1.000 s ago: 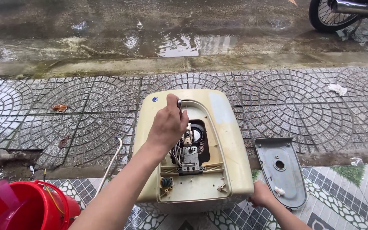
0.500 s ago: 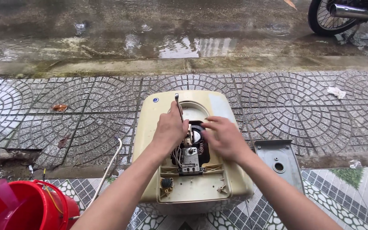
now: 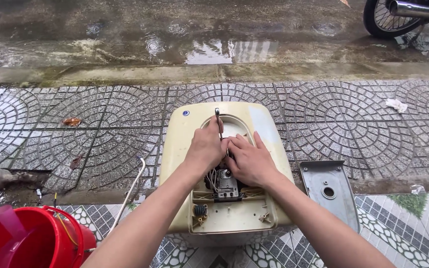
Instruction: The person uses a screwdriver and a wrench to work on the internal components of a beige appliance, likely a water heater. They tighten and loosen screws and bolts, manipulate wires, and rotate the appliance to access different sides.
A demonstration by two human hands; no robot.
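Note:
A cream-coloured water heater casing lies on the paving with its cover off, wiring and a grey thermostat block exposed in the opening. My left hand grips a thin dark tool whose handle sticks up toward the far end. My right hand rests flat over the opening beside it, fingers touching the left hand and the parts under it. What the fingertips touch is hidden.
A grey metal cover plate lies to the right of the casing. A red bucket stands at the lower left, a white hose beside the casing. Wet road and a motorbike wheel lie beyond the kerb.
My right hand has come up from the casing's lower right edge to the opening and now lies against my left hand. My left hand stays on the tool.

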